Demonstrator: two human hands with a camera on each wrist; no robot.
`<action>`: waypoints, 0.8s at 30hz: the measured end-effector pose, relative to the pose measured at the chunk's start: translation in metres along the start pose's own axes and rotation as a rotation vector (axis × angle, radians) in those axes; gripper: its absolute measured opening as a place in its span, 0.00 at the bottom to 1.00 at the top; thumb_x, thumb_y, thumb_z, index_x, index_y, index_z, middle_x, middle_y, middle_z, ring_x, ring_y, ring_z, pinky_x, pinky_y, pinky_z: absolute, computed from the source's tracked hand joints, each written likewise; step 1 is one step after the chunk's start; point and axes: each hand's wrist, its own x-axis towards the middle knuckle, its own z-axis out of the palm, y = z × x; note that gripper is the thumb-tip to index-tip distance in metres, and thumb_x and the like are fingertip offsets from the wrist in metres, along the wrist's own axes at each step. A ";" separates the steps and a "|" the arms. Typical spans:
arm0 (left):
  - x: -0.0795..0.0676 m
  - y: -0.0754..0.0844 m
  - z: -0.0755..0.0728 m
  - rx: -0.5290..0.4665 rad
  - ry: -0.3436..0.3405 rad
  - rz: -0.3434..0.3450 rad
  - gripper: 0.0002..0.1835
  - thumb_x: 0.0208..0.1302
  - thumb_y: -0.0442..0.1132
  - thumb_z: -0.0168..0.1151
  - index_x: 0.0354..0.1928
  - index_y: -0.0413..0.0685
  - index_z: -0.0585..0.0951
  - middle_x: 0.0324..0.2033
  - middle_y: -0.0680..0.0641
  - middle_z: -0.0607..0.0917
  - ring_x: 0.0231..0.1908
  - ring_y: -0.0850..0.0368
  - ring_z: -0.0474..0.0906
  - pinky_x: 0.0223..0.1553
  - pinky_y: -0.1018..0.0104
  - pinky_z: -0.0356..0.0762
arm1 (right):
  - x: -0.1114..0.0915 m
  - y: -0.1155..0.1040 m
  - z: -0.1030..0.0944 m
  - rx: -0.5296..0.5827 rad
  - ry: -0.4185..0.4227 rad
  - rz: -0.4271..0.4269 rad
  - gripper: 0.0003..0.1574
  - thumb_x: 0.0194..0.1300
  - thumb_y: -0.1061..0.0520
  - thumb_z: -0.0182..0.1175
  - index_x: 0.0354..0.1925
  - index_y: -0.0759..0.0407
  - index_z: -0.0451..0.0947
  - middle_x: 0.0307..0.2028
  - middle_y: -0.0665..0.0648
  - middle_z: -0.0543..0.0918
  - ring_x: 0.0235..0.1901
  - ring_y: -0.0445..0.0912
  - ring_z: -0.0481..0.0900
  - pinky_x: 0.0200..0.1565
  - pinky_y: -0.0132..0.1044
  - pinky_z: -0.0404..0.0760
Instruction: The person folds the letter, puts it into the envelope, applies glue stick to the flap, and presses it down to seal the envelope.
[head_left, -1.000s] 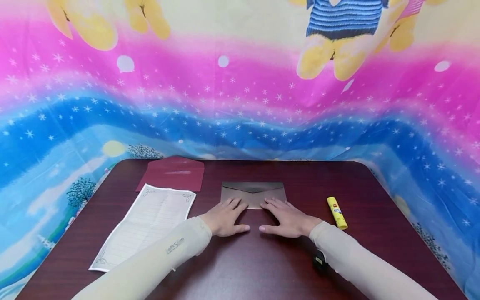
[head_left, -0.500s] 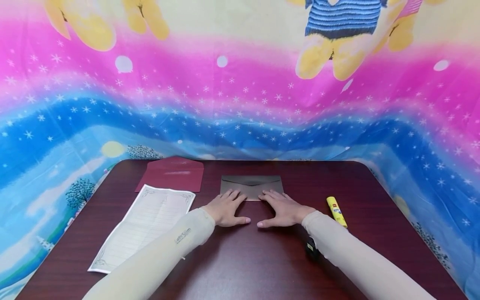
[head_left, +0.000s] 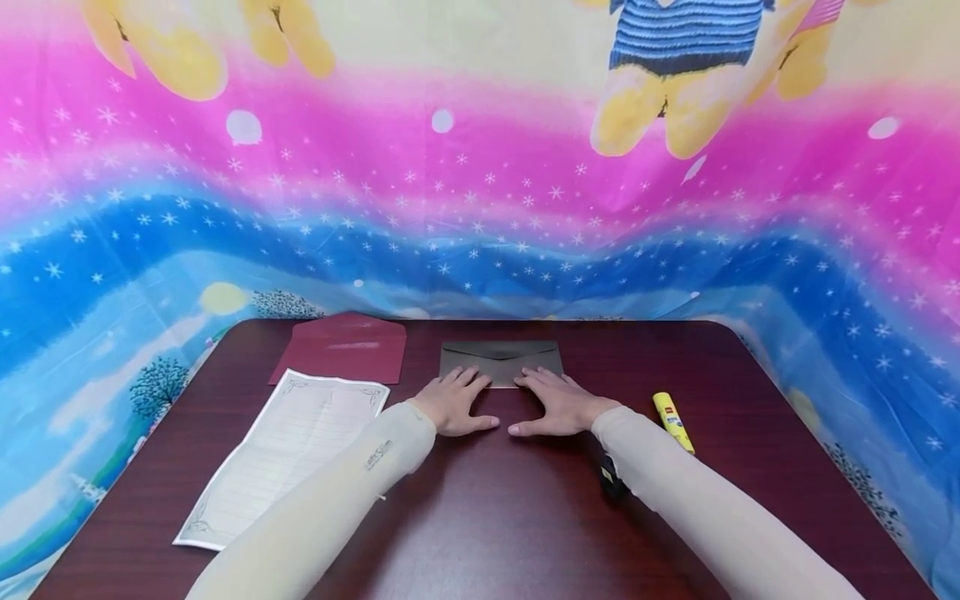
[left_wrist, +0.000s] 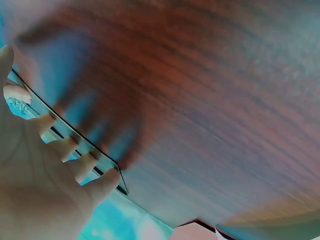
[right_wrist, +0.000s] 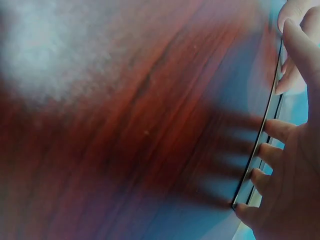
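A dark grey-brown envelope (head_left: 501, 358) lies flat near the back middle of the table, its pointed flap folded down toward me. My left hand (head_left: 456, 404) rests its spread fingertips on the envelope's near left part, thumb stretched inward. On the near right part lie the fingertips of my right hand (head_left: 558, 402), its thumb pointing at the other one. Both palms are off the paper, over the table. In the left wrist view the straight fingers (left_wrist: 80, 167) touch the thin envelope (left_wrist: 65, 127); the right wrist view shows the same for the other hand (right_wrist: 295, 165).
A maroon envelope (head_left: 348, 350) with its flap up lies at the back left. In front of it is a bordered, lined white sheet (head_left: 292, 450), partly under my left sleeve. A yellow glue stick (head_left: 672, 422) lies on the right of the dark wooden table (head_left: 480, 517). Behind hangs a printed cloth (head_left: 480, 208).
Both hands have slid the grey-brown envelope away from me, toward the table's back edge. The maroon envelope, white sheet and glue stick stay in place.
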 end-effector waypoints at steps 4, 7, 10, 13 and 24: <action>0.002 0.000 -0.005 -0.009 -0.005 -0.020 0.41 0.70 0.69 0.49 0.79 0.58 0.59 0.79 0.45 0.58 0.79 0.42 0.53 0.75 0.44 0.60 | 0.005 -0.001 -0.001 0.014 0.002 0.006 0.63 0.58 0.21 0.59 0.79 0.52 0.54 0.81 0.60 0.51 0.81 0.61 0.43 0.75 0.69 0.42; 0.006 -0.001 -0.006 -0.016 -0.007 -0.038 0.40 0.72 0.68 0.47 0.79 0.58 0.58 0.80 0.46 0.57 0.79 0.43 0.52 0.76 0.44 0.59 | 0.010 -0.001 -0.001 0.006 -0.005 0.032 0.63 0.58 0.20 0.59 0.79 0.50 0.53 0.81 0.58 0.50 0.81 0.60 0.42 0.77 0.67 0.41; 0.010 -0.001 -0.005 -0.023 -0.008 -0.052 0.40 0.72 0.68 0.47 0.79 0.59 0.58 0.80 0.46 0.57 0.79 0.43 0.52 0.75 0.43 0.59 | 0.013 -0.001 -0.001 -0.003 -0.009 0.047 0.64 0.58 0.20 0.58 0.79 0.49 0.53 0.81 0.57 0.49 0.81 0.59 0.41 0.77 0.67 0.42; 0.014 -0.002 -0.003 -0.024 0.000 -0.065 0.39 0.72 0.68 0.47 0.79 0.59 0.59 0.79 0.46 0.57 0.79 0.43 0.53 0.75 0.43 0.60 | 0.014 -0.001 -0.001 -0.002 -0.003 0.043 0.63 0.59 0.20 0.58 0.79 0.49 0.53 0.81 0.58 0.50 0.81 0.60 0.41 0.76 0.67 0.43; 0.019 -0.001 -0.003 -0.018 0.046 -0.075 0.37 0.74 0.66 0.47 0.78 0.58 0.60 0.79 0.45 0.60 0.78 0.42 0.55 0.74 0.44 0.61 | 0.016 -0.001 -0.002 -0.019 0.032 0.041 0.60 0.61 0.20 0.55 0.80 0.47 0.52 0.81 0.57 0.51 0.81 0.60 0.42 0.77 0.65 0.45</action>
